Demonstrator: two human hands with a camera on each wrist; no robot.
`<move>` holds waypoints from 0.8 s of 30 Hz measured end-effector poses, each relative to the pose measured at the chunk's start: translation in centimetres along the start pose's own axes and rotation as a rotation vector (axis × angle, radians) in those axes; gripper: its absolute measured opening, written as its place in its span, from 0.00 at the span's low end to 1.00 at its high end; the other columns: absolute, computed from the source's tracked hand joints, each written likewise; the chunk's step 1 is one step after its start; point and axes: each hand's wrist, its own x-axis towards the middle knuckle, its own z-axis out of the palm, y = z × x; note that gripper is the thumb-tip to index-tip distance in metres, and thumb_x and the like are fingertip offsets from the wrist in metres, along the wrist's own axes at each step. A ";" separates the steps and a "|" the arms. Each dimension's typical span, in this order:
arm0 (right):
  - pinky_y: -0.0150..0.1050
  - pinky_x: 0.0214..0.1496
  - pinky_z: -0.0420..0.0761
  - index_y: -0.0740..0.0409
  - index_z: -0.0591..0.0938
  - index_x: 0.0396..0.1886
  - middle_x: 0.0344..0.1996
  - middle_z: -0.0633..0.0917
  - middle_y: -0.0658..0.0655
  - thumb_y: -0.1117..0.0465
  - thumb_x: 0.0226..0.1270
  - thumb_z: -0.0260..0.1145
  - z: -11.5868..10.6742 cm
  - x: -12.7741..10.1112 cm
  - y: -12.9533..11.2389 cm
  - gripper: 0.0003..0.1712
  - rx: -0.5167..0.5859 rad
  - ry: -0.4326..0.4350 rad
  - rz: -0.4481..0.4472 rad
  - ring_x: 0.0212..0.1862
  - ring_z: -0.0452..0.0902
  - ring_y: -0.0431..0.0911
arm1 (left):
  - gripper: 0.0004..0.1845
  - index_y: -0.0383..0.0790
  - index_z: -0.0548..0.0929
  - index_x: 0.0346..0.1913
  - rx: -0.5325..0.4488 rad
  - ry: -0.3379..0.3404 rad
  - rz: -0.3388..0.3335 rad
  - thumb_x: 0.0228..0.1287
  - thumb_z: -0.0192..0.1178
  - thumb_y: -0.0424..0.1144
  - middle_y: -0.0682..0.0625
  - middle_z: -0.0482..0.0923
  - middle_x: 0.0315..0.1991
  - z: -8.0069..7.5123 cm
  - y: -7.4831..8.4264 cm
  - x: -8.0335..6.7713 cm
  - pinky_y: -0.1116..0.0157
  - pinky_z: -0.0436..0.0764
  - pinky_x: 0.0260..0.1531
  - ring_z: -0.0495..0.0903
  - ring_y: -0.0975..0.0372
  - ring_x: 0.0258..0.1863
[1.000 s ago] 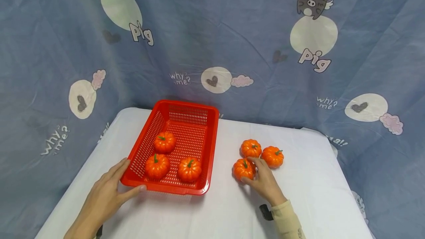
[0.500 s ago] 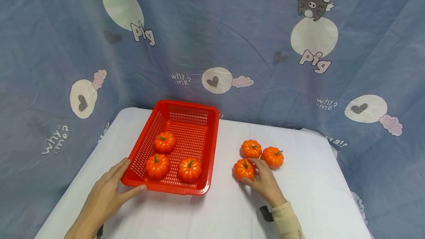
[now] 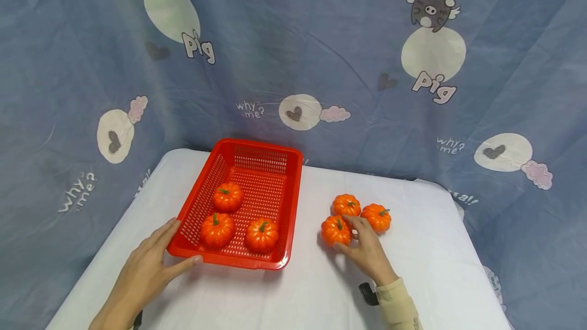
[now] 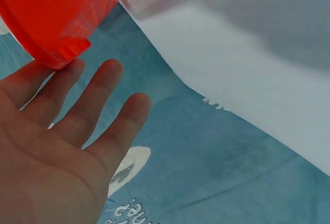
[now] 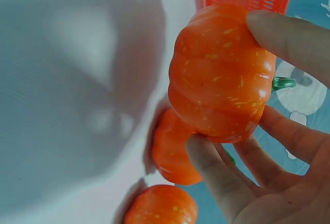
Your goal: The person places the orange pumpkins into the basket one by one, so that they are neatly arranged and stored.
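Observation:
In the head view my right hand (image 3: 368, 252) pinches a small orange toy pumpkin (image 3: 334, 232) with a green stem, right of the basket. The right wrist view shows this pumpkin (image 5: 221, 74) between thumb and fingers, just off the white cloth. Two more pumpkins lie close behind it, one at the back (image 3: 345, 203) and one to the right (image 3: 377, 219). My left hand (image 3: 142, 274) rests at the near left corner of a red perforated basket (image 3: 296, 202). Its fingers are spread and fairly straight, fingertips touching the basket's edge (image 4: 56, 53) in the left wrist view.
Three similar pumpkins sit inside the basket, one at the back (image 3: 228, 196), one near left (image 3: 217, 230) and one near right (image 3: 262, 234). A white cloth (image 3: 316, 289) covers the table. Behind it hangs a blue patterned curtain (image 3: 257, 39).
The pumpkin in my right hand has risen slightly during the last half second. My left hand and the basket have stayed in place.

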 end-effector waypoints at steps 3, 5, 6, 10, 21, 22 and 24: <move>0.50 0.53 0.85 0.60 0.78 0.66 0.56 0.78 0.61 0.65 0.50 0.83 -0.1 0.1 -0.2 0.41 0.002 0.006 -0.018 0.55 0.79 0.54 | 0.63 0.32 0.63 0.76 0.002 0.004 0.000 0.48 0.66 0.76 0.33 0.63 0.73 0.0 0.0 0.0 0.31 0.67 0.60 0.66 0.35 0.65; 0.50 0.53 0.85 0.59 0.78 0.66 0.56 0.78 0.60 0.65 0.50 0.83 -0.2 0.2 -0.3 0.41 0.002 0.010 -0.028 0.55 0.79 0.54 | 0.63 0.32 0.63 0.76 0.003 0.008 0.002 0.48 0.66 0.76 0.32 0.63 0.72 0.0 0.0 0.0 0.31 0.67 0.60 0.67 0.35 0.65; 0.50 0.52 0.85 0.59 0.77 0.66 0.56 0.78 0.60 0.65 0.50 0.83 -0.2 0.2 -0.4 0.41 0.002 0.014 -0.035 0.55 0.79 0.54 | 0.63 0.32 0.63 0.76 0.003 0.005 -0.001 0.48 0.66 0.76 0.32 0.63 0.73 0.0 0.0 0.0 0.31 0.67 0.60 0.67 0.35 0.65; 0.49 0.52 0.85 0.60 0.77 0.66 0.57 0.78 0.60 0.65 0.50 0.83 -0.4 0.5 -0.6 0.41 0.015 0.013 -0.054 0.55 0.78 0.53 | 0.65 0.33 0.62 0.77 0.001 -0.018 -0.022 0.47 0.63 0.79 0.33 0.62 0.73 0.0 0.0 0.0 0.30 0.66 0.60 0.66 0.35 0.66; 0.49 0.54 0.84 0.57 0.76 0.68 0.62 0.77 0.57 0.61 0.52 0.83 -1.2 1.4 -1.3 0.42 0.022 -0.003 -0.121 0.57 0.78 0.52 | 0.66 0.33 0.61 0.77 -0.003 -0.032 -0.033 0.46 0.62 0.80 0.32 0.62 0.73 0.0 0.1 0.0 0.30 0.66 0.61 0.65 0.35 0.66; 0.49 0.55 0.84 0.56 0.76 0.68 0.63 0.77 0.57 0.60 0.52 0.83 -1.3 1.5 -1.4 0.42 0.020 -0.003 -0.127 0.57 0.78 0.51 | 0.66 0.33 0.61 0.77 -0.003 -0.031 -0.031 0.46 0.62 0.80 0.32 0.62 0.73 0.0 0.1 0.0 0.30 0.66 0.61 0.65 0.35 0.66; 0.49 0.55 0.84 0.56 0.76 0.69 0.64 0.76 0.56 0.60 0.53 0.83 -1.4 1.8 -1.6 0.42 0.022 -0.002 -0.147 0.58 0.78 0.51 | 0.66 0.32 0.61 0.77 -0.004 -0.032 -0.031 0.46 0.62 0.80 0.32 0.62 0.73 0.0 0.1 0.0 0.30 0.66 0.61 0.65 0.35 0.66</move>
